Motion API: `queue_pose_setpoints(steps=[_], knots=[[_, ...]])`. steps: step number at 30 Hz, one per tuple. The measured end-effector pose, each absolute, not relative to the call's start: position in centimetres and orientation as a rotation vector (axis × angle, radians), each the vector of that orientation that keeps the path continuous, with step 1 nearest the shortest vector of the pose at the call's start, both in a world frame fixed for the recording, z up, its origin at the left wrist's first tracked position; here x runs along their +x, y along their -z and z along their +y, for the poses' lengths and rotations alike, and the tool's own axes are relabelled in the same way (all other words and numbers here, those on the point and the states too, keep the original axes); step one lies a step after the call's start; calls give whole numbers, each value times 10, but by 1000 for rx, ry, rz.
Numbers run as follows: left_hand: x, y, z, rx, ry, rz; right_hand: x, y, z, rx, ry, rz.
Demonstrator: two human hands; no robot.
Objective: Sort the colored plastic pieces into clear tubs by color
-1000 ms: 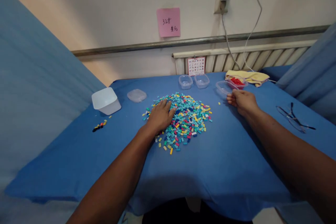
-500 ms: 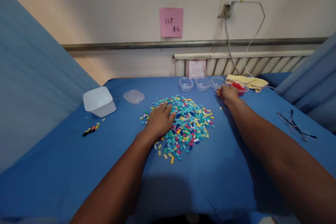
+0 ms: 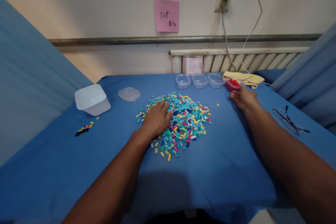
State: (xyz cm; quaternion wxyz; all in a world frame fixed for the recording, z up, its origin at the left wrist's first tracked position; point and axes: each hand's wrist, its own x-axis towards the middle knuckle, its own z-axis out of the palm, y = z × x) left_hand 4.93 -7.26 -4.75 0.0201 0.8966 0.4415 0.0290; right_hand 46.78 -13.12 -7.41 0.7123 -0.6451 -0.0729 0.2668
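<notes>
My left hand (image 3: pixel 156 118) lies with fingers stretched on the left part of a spread pile of small toy building bricks (image 3: pixel 187 117), mostly turquoise with yellow, pink, navy and white ones. At the back right, my right hand (image 3: pixel 244 98) is at the near right corner of a clear plastic tub holding red bricks (image 3: pixel 233 84). Its fingers curl along the tub's front and the thumb is by the rim. Three clear tubs without bricks, the left (image 3: pixel 183 82), middle (image 3: pixel 200 82) and right (image 3: pixel 215 81), stand in a row beside it.
A white bin (image 3: pixel 93 100) and stacked clear lids (image 3: pixel 129 94) stand on the left, with a few black, orange and yellow bricks (image 3: pixel 85 128) nearby. A yellow cloth (image 3: pixel 248 78) lies behind the red bricks; eyeglasses (image 3: pixel 288 120) rest at right. One yellow brick (image 3: pixel 217 105) lies apart.
My right hand has moved right, from in front of the right clear tub to the corner of the tub with red bricks, which sits slightly closer to the row. My left hand stays on the pile.
</notes>
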Motion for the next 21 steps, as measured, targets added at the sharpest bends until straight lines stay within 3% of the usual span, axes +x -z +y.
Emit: queue_pose_setpoints(steps=[13,21], knots=[[78,38,-74,2699,78,1437,501,80,-119,-1497,-532,-185],[140,35,-92,2755,-70,1147,492,84,-165,-1469,-450,-210]])
